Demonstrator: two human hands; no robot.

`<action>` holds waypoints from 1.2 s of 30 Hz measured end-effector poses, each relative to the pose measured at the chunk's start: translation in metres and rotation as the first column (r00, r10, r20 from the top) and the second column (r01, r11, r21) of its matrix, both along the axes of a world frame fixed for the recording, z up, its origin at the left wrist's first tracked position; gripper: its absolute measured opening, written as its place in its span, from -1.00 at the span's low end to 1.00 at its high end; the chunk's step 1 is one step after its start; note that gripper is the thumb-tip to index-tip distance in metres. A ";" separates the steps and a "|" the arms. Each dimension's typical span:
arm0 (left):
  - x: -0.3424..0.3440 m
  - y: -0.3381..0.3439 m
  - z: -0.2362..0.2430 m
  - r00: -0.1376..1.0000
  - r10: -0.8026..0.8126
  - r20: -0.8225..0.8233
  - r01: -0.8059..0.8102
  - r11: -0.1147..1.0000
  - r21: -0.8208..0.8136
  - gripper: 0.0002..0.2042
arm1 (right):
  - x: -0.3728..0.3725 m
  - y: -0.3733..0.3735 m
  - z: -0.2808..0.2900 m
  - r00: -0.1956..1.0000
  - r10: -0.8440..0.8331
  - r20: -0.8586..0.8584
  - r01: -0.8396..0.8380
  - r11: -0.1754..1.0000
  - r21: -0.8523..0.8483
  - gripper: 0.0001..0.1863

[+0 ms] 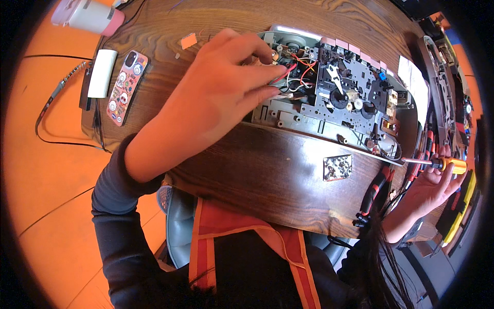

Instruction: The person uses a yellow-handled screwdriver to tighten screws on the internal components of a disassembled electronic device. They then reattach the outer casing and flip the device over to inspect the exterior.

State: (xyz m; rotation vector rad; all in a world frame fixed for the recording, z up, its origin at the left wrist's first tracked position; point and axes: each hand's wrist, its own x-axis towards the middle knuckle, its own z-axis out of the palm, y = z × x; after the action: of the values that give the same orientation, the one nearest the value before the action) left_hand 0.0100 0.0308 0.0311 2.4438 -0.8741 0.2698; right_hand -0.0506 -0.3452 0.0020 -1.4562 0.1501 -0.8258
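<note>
An opened cassette player chassis (pixel 334 87) lies on the table, its dark mechanism plate, white lever, black reels and gears showing. My left hand (pixel 221 85) reaches over its left end. The thumb and fingers are apart, with the fingertips beside the red and white wires (pixel 290 73); whether they touch them I cannot tell. Off to the right, past the chassis corner, my right hand (pixel 432 188) grips a screwdriver (pixel 453 166) by its orange-yellow handle. The screwdriver's shaft points left toward that corner.
A small shiny metal plate (pixel 337 168) lies in front of the chassis. Red-and-black pliers (pixel 375 191) rest near the table's front edge. At left are a phone in a patterned case (pixel 127 88), a white box-like object (pixel 102 73) and a pink-and-white cup (pixel 92 16). Another chassis (pixel 440 82) stands far right.
</note>
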 end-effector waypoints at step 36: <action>-0.024 -0.019 -0.005 0.999 -0.037 0.022 0.032 0.976 0.216 -0.69 | 0.005 0.027 0.014 0.978 0.131 0.163 -0.127 0.991 -0.034 -0.62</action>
State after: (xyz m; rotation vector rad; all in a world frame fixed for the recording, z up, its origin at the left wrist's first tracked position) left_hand -0.0141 0.0119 0.0265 2.6262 -1.0025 0.2036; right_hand -0.0454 -0.3183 0.0157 -1.3968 -0.0788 -0.8402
